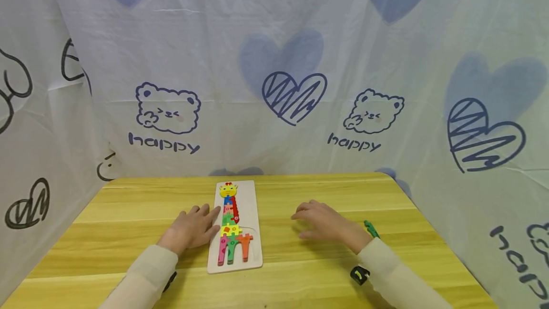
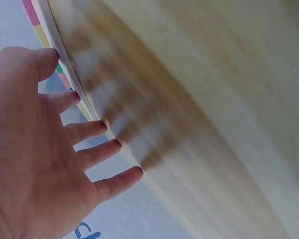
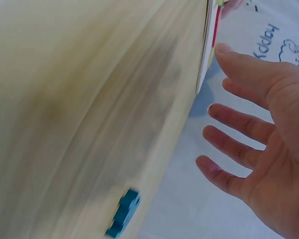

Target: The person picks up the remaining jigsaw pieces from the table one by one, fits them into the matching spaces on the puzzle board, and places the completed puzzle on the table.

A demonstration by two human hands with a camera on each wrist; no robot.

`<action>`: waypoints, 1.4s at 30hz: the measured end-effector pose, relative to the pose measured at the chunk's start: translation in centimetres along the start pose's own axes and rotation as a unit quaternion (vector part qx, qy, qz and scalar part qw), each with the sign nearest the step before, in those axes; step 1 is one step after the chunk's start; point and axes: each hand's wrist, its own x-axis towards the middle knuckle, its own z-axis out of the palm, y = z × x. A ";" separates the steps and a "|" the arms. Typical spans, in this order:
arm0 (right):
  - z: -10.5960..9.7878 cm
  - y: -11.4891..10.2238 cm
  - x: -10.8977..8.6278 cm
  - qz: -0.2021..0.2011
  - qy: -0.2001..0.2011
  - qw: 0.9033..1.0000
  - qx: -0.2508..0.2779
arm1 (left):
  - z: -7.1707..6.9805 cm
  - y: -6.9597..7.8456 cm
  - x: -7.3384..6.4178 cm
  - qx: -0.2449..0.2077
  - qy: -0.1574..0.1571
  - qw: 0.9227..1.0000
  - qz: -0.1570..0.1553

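Observation:
A pale wooden puzzle board (image 1: pixel 248 204) lies on the table, bearing a giraffe built of colored pieces. Its yellow head (image 1: pixel 228 190) is at the far end. A red piece (image 1: pixel 235 210) lies alongside the neck, and an orange leg piece (image 1: pixel 245 247) sits at the lower right. My left hand (image 1: pixel 188 228) rests at the board's left edge, fingers spread and thumb at the rim. Apart from the board, my right hand (image 1: pixel 326 225) hovers over the table to its right, fingers loosely extended and holding nothing. A green piece (image 1: pixel 371 229) lies beside the right wrist, partly hidden in the head view.
The wooden table (image 1: pixel 291 266) has yellow-green grain. A white curtain (image 1: pixel 231 61) printed with hearts and bears hangs behind it and along both sides. In the head view a black wrist device (image 1: pixel 359 275) shows at the right sleeve.

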 end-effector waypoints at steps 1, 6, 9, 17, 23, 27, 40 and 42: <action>0.0 0.3 -0.3 0.005 0.002 1.000 0.000 | 0.0 0.0 0.0 -0.001 -0.001 1.000 -0.001; -0.1 1.6 -1.9 0.033 0.011 0.999 0.018 | 0.1 0.0 0.0 -0.005 -0.003 1.000 -0.002; 0.0 2.5 -2.8 0.047 0.017 0.998 0.032 | 0.1 -0.1 0.0 -0.003 -0.001 1.000 -0.001; 0.6 5.1 -4.8 0.073 0.025 0.996 0.038 | -0.1 0.0 -0.1 -0.001 0.002 1.000 0.000; 1.3 6.6 -5.7 0.086 0.030 0.996 0.021 | 0.0 0.0 -0.1 -0.002 0.000 1.000 -0.002; 1.4 7.1 -5.9 0.091 0.033 0.995 0.002 | 0.1 -0.1 0.0 -0.002 0.001 1.000 -0.003; 1.9 7.7 -6.2 0.125 0.027 0.992 0.008 | 0.1 -0.1 0.0 -0.003 0.000 1.000 -0.004; 1.8 7.7 -6.2 0.126 0.025 0.992 0.010 | 0.1 -0.1 0.0 -0.002 0.000 1.000 -0.004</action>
